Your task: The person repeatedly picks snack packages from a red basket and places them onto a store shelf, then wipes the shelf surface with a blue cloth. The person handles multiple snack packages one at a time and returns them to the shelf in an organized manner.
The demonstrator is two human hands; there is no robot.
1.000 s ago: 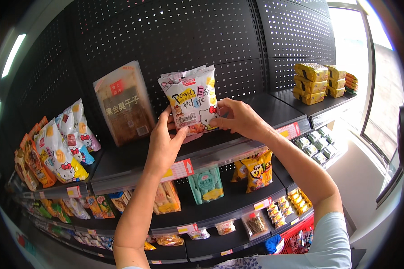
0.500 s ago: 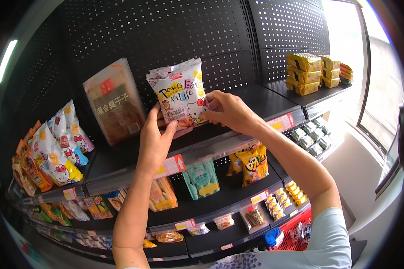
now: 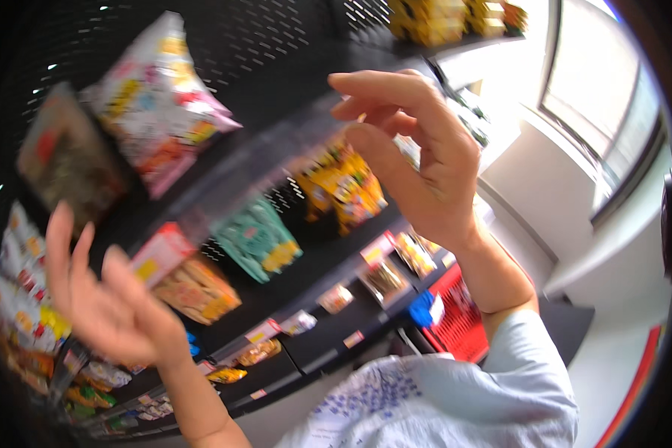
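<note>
A white, pink and yellow snack bag (image 3: 160, 104) stands on the black upper shelf, with neither hand touching it. My left hand (image 3: 112, 306), blurred by motion, is empty and its fingers are apart; it hovers in front of the shelf edge, below a flat brown-and-clear packet (image 3: 71, 160). Over the shelves to the right hangs my right hand (image 3: 418, 149), with curved fingers, a gap between thumb and fingertips, and nothing in it. Behind and below it are yellow snack bags (image 3: 347, 190).
A teal bag (image 3: 257, 239) and an orange packet (image 3: 194, 291) sit on the lower shelf. Yellow packages (image 3: 429, 19) are stacked at the upper right. White snack bags (image 3: 26, 299) stand at the far left. A red basket (image 3: 463, 321) is below right, near a window (image 3: 593, 89).
Both hands have let go of the snack bag and moved apart, the left down and leftward, the right to the right. The bag stays on the shelf. The view has tilted and shifted.
</note>
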